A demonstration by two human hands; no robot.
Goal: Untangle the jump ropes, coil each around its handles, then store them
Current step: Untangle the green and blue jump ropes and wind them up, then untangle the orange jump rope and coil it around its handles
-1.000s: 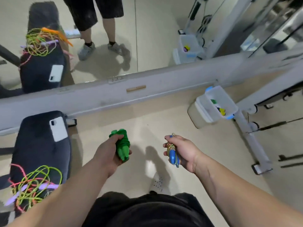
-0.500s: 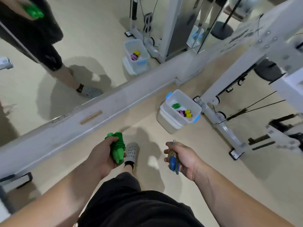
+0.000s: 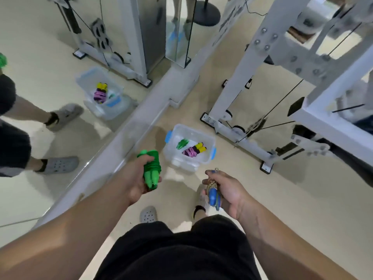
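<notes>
Two hands: both are mine and both are busy. Each one grasps a coiled jump rope, held out in front of me above the floor.
Mirror [image 3: 50, 128]: it fills the left side along the wall and repeats the bin and my legs as a reflection.
Left hand [image 3: 137, 178]: the fingers are curled tight round the green rope, with the thumb over its upper end.
Green rope [image 3: 151, 168]: its cord is wound round two green handles whose tips point back toward me. It is in the air, just left of the bin.
Bin [image 3: 193, 129]: clear plastic with blue clips, no lid on. It stands on the floor by the mirror's base, ahead of my hands.
Stored ropes: a green bundle [image 3: 182, 143] lies at the left inside the bin. Beside it is a pink-and-black bundle [image 3: 194, 149] with yellow handles.
Right hand [image 3: 228, 190]: it is clenched round the blue rope, knuckles turned outward.
Blue rope [image 3: 213, 191]: blue handles with a golden-brown cord wrapped above them — held near upright, right of the bin and closer to me.
Cable machine [image 3: 242, 87]: a white frame with black cables at the far right. One foot rests near the bin.
</notes>
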